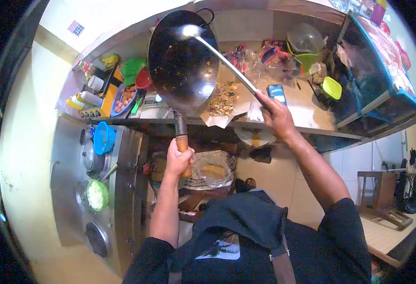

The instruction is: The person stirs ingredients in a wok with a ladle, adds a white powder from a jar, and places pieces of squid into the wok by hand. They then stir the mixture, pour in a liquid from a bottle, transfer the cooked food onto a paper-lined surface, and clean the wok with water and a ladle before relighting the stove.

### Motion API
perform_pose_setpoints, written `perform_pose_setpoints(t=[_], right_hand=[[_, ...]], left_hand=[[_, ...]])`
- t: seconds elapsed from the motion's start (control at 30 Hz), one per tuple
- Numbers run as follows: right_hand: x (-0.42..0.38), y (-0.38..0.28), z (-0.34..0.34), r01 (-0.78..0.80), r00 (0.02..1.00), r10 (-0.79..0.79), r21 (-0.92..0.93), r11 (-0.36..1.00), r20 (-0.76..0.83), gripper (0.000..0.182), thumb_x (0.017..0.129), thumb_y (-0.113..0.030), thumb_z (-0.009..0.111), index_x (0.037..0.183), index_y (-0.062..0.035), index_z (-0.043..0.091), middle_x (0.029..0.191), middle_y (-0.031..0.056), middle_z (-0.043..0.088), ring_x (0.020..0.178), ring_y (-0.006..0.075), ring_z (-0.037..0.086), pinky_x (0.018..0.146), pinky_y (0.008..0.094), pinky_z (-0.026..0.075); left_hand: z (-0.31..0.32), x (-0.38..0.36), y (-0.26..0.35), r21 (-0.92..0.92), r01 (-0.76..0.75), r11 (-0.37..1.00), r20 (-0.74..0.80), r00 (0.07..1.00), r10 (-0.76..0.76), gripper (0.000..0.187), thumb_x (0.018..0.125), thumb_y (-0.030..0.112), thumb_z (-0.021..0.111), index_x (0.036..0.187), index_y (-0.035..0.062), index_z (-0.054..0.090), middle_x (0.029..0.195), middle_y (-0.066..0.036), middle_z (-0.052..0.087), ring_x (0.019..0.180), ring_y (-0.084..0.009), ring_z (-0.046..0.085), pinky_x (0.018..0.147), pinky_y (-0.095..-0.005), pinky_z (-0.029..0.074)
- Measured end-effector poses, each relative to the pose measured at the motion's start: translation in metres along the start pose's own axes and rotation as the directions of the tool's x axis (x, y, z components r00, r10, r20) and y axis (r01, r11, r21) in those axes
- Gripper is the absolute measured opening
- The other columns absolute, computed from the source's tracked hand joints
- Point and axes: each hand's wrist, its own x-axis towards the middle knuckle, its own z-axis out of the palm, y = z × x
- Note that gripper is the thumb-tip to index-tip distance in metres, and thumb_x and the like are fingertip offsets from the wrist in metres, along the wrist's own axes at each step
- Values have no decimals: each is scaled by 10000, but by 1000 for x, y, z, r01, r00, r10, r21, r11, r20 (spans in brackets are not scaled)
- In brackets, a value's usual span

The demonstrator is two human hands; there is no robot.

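Clamps left hand [174, 163] fingers on wok [182, 68], right hand [281, 118] fingers on ladle [227, 63] — tilts wok beyond left fingers, likely baring its inside to ladle — with food [223, 98] on paper [219, 121] leftward of right fingers.

Food [223, 98] lies on paper [216, 121] right of the wok [182, 66]; eggs [125, 98] sit in a basket [115, 112] left

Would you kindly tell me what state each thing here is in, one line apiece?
Wok: tilted, gripped by the left hand, food bits clinging inside.
Ladle: held in the right hand, its head at the wok.
Chopped food: heaped on paper.
Phone: screen lit.
Green bowl: filled with pale shreds.
Eggs: unbroken as far as visible.
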Motion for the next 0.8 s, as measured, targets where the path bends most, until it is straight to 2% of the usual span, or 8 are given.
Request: perform_pose_setpoints(t=[0.1, 0.13, 0.43, 0.53, 0.6, 0.67, 0.73, 0.8], right_hand=[[-1, 11, 3, 58, 990, -32, -189, 980, 140, 586, 783, -23, 602, 1315, -245, 500, 887, 132, 591, 790, 308, 609, 706, 406, 499], [-6, 22, -4, 65, 979, -7, -279, 958, 204, 673, 771, -63, 616, 1357, -336, 429, 854, 97, 564, 711, 304, 598, 623, 401, 517], [-16, -6, -20, 81, 983, -53, -155, 985, 178, 640, 763, -24, 602, 1324, -306, 481, 855, 102, 588, 752, 298, 609, 644, 397, 510], [-21, 25, -36, 121, 958, 4, -413, 903, 288, 600, 810, -49, 525, 1336, -330, 460, 823, 93, 563, 682, 291, 605, 576, 401, 513], [-27, 38, -50, 95, 961, 21, -400, 912, 276, 619, 792, -54, 564, 1335, -331, 459, 838, 107, 573, 722, 299, 608, 617, 413, 513], [-32, 37, -49, 53, 968, 49, -391, 919, 246, 627, 786, -57, 579, 1335, -334, 458, 850, 113, 578, 741, 303, 609, 638, 415, 513], [-26, 31, -40, -37, 986, 73, -233, 972, 148, 642, 772, -66, 606, 1332, -343, 459, 871, 126, 585, 780, 313, 609, 682, 418, 512], [-29, 42, -30, -43, 981, 91, -267, 963, 170, 631, 777, -80, 612, 1328, -347, 463, 871, 128, 584, 783, 316, 609, 689, 418, 510]], left_hand=[[2, -1, -3, 88, -30, 996, 10, 1000, 29, 317, 747, 6, 608, 996, 56, 418, 681, -29, 517, 475, -112, 506, 437, -261, 442], [1, 0, -7, 49, -43, 998, 11, 999, 42, 312, 746, 12, 611, 989, 55, 421, 682, -30, 518, 479, -114, 509, 441, -264, 445], [-7, -1, -10, 123, -47, 991, -1, 999, 48, 288, 738, 28, 619, 952, 57, 428, 675, -31, 522, 492, -114, 520, 448, -270, 449], [-1, 0, -8, 82, -60, 995, -10, 998, 61, 276, 739, 29, 616, 944, 59, 432, 673, -29, 520, 490, -112, 517, 448, -270, 446], [-2, -2, -9, 73, -34, 997, -38, 999, 37, 268, 741, 29, 614, 939, 60, 436, 673, -28, 518, 492, -109, 516, 449, -269, 445], [-5, -1, -14, 241, -65, 968, -68, 994, 84, 324, 731, 63, 632, 999, 59, 450, 701, -31, 522, 484, -126, 514, 447, -278, 444], [0, -4, -14, 188, -61, 980, -59, 996, 73, 317, 731, 65, 633, 994, 62, 455, 712, -28, 521, 501, -120, 512, 457, -275, 443], [5, -4, -16, 140, -63, 988, -49, 996, 70, 310, 731, 68, 633, 989, 64, 461, 723, -26, 520, 517, -114, 510, 467, -271, 441]])
